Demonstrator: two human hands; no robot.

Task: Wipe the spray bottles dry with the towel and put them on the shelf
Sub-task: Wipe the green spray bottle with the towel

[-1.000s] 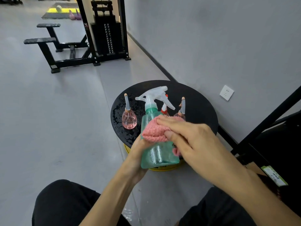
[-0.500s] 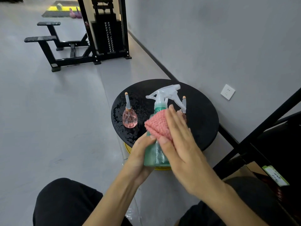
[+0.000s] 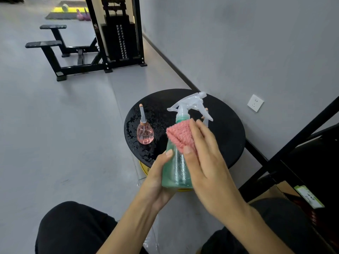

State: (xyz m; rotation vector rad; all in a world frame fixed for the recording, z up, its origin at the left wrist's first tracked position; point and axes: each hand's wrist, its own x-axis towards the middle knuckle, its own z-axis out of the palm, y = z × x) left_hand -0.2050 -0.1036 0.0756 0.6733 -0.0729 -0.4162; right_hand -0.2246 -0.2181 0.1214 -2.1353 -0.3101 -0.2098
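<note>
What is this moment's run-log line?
step: wiping | left hand: grips green spray bottle | right hand: presses pink towel on it | pink bottle: on black table

Location type: gym or fitness room. Identifying features:
- A black weight-stack machine (image 3: 119,39) stands at the far wall, its plate column visible inside an upright frame.
- Two black padded rests (image 3: 44,44) on a steel base sit beside it.
- Pink kettlebells (image 3: 81,15) rest at the edge of a dark exercise mat (image 3: 60,15) with a yellow band.
- The grey floor (image 3: 55,125) is continuous and open.
</note>
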